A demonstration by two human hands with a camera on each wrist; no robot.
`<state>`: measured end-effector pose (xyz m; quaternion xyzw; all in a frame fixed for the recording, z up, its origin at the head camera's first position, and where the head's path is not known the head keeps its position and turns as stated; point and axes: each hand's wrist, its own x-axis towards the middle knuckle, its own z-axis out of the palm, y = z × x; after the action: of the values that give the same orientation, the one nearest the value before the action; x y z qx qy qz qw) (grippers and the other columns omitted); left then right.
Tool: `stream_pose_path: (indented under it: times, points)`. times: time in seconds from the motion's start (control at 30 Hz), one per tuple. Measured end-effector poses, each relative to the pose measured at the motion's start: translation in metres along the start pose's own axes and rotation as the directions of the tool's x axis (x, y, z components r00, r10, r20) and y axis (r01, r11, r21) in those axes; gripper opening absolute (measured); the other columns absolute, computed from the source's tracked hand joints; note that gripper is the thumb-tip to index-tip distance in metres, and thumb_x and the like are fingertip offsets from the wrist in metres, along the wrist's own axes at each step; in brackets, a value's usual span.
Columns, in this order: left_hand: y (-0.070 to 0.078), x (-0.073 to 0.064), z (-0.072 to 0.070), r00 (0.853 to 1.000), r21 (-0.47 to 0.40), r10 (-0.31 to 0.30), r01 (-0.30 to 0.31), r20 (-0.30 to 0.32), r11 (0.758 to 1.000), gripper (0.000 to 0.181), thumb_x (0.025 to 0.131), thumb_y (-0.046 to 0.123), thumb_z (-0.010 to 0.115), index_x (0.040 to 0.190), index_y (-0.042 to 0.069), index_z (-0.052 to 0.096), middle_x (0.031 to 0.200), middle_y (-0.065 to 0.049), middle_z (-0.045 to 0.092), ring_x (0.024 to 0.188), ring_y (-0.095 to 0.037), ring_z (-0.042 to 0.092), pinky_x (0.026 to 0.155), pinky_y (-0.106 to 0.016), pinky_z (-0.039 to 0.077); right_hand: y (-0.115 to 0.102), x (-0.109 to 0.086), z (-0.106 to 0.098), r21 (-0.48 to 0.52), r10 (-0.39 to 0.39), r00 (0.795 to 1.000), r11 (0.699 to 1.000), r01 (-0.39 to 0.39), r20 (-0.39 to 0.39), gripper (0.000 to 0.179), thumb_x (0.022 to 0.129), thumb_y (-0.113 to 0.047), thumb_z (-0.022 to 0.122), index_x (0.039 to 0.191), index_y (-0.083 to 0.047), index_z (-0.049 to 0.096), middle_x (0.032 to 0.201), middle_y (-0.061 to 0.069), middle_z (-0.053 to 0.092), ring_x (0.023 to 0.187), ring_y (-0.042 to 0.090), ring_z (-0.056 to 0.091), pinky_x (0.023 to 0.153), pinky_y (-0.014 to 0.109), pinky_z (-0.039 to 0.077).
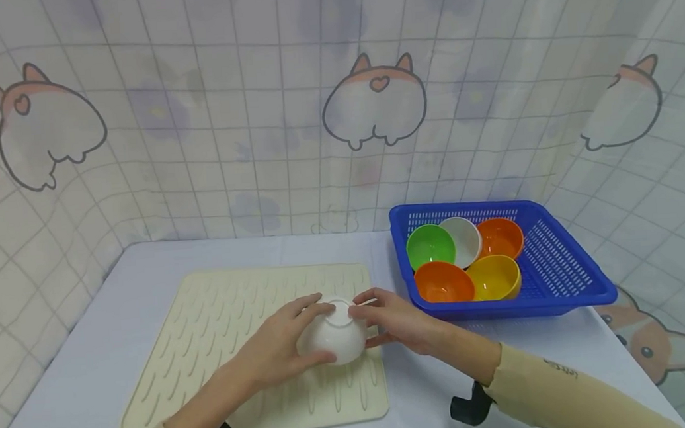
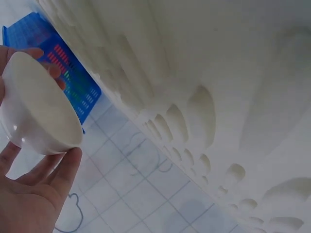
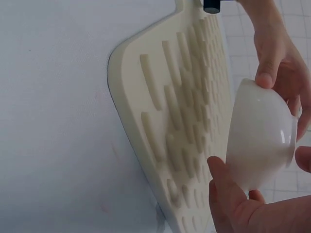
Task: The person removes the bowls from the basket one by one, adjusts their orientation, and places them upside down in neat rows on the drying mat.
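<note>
A white bowl [image 1: 335, 339] is held bottom-up between my two hands, over the right part of a cream drying mat [image 1: 208, 336] with raised ridges. My left hand [image 1: 280, 341] grips its left side, thumb low on the wall and fingers up by the foot ring. On the other side my right hand [image 1: 394, 320] holds the bowl with fingers at the foot ring and lower down the wall. In the right wrist view the bowl [image 3: 260, 136] hangs above the mat, its rim facing the ridges. The left wrist view shows the bowl's pale inside [image 2: 46, 99].
A blue plastic basket [image 1: 563, 301] stands at the back right with several bowls in its left part: a green one [image 1: 430, 246], a white one [image 1: 465, 240], orange ones [image 1: 502, 237] and a yellow one [image 1: 496, 277]. A patterned curtain [image 1: 252, 114] encloses the white table [image 1: 333, 244].
</note>
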<state>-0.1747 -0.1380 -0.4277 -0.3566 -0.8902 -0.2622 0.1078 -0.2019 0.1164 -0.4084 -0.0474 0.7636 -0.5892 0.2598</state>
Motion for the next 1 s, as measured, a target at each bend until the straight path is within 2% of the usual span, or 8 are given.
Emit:
stream_pose_path:
  times: [0.13, 0.27, 0.4, 0.5, 0.73, 0.87, 1.0]
  points:
    - [-0.004, 0.001, -0.001, 1.0, -0.032, -0.008, 0.008, -0.022, 0.999, 0.067, 0.082, 0.045, 0.086, 0.138, 0.021, 0.057, 0.147, -0.015, 0.053, 0.13, -0.038, 0.055, 0.102, -0.056, 0.049, -0.002, 0.0, -0.001, -0.118, -0.056, 0.998, 0.991, 0.055, -0.006, 0.059, 0.096, -0.04, 0.073, 0.14, -0.007, 0.052, 0.138, 0.014, 0.055, 0.122, 0.031, 0.057, 0.095, 0.044, 0.056]
    - [-0.008, 0.001, -0.001, 1.0, -0.065, -0.025, 0.023, -0.019, 0.998, 0.066, 0.082, 0.044, 0.086, 0.137, 0.021, 0.058, 0.147, -0.014, 0.053, 0.132, -0.036, 0.054, 0.104, -0.053, 0.048, 0.0, -0.001, -0.002, -0.26, -0.177, 0.984, 0.949, 0.177, 0.023, 0.068, 0.091, -0.037, 0.079, 0.147, -0.013, 0.048, 0.146, 0.015, 0.05, 0.132, 0.035, 0.05, 0.103, 0.051, 0.05]
    - [-0.013, 0.001, -0.002, 0.999, -0.095, -0.031, 0.029, -0.018, 0.995, 0.065, 0.081, 0.044, 0.087, 0.135, 0.02, 0.058, 0.145, -0.013, 0.054, 0.134, -0.032, 0.053, 0.106, -0.05, 0.048, 0.004, -0.001, -0.001, -0.35, -0.335, 0.939, 0.873, 0.341, 0.079, 0.084, 0.087, -0.03, 0.084, 0.155, -0.02, 0.037, 0.154, 0.014, 0.04, 0.137, 0.035, 0.044, 0.107, 0.056, 0.045]
    - [-0.015, 0.001, -0.002, 0.999, -0.113, -0.031, 0.028, -0.019, 0.993, 0.064, 0.081, 0.044, 0.087, 0.134, 0.02, 0.059, 0.144, -0.012, 0.055, 0.133, -0.031, 0.053, 0.105, -0.049, 0.049, 0.006, -0.001, 0.001, -0.404, -0.415, 0.902, 0.809, 0.427, 0.121, 0.089, 0.085, -0.027, 0.086, 0.158, -0.023, 0.034, 0.157, 0.01, 0.037, 0.138, 0.032, 0.043, 0.106, 0.056, 0.046]
    - [-0.018, -0.001, -0.005, 0.999, -0.121, -0.051, 0.049, -0.014, 0.991, 0.065, 0.08, 0.043, 0.088, 0.132, 0.017, 0.059, 0.142, -0.01, 0.056, 0.131, -0.029, 0.054, 0.104, -0.047, 0.05, 0.007, 0.001, 0.006, -0.468, -0.517, 0.827, 0.687, 0.556, 0.222, 0.068, 0.089, -0.017, 0.083, 0.148, -0.019, 0.049, 0.154, 0.006, 0.043, 0.137, 0.027, 0.046, 0.102, 0.05, 0.05]
    - [-0.021, -0.002, -0.007, 0.997, -0.124, -0.073, 0.071, -0.007, 0.99, 0.066, 0.079, 0.041, 0.089, 0.133, 0.017, 0.059, 0.14, -0.008, 0.057, 0.129, -0.028, 0.056, 0.101, -0.047, 0.051, 0.007, 0.006, 0.007, -0.49, -0.555, 0.796, 0.638, 0.594, 0.241, 0.061, 0.09, -0.015, 0.081, 0.145, -0.016, 0.055, 0.15, 0.007, 0.049, 0.135, 0.027, 0.049, 0.099, 0.046, 0.053]
    - [-0.027, -0.004, -0.011, 0.996, -0.138, -0.094, 0.095, 0.012, 0.986, 0.07, 0.079, 0.04, 0.09, 0.136, 0.015, 0.057, 0.138, -0.002, 0.059, 0.123, -0.025, 0.059, 0.098, -0.046, 0.053, 0.006, 0.013, 0.011, -0.519, -0.561, 0.79, 0.612, 0.596, 0.247, 0.059, 0.09, -0.017, 0.081, 0.144, -0.016, 0.056, 0.149, 0.006, 0.051, 0.133, 0.025, 0.052, 0.097, 0.043, 0.055]
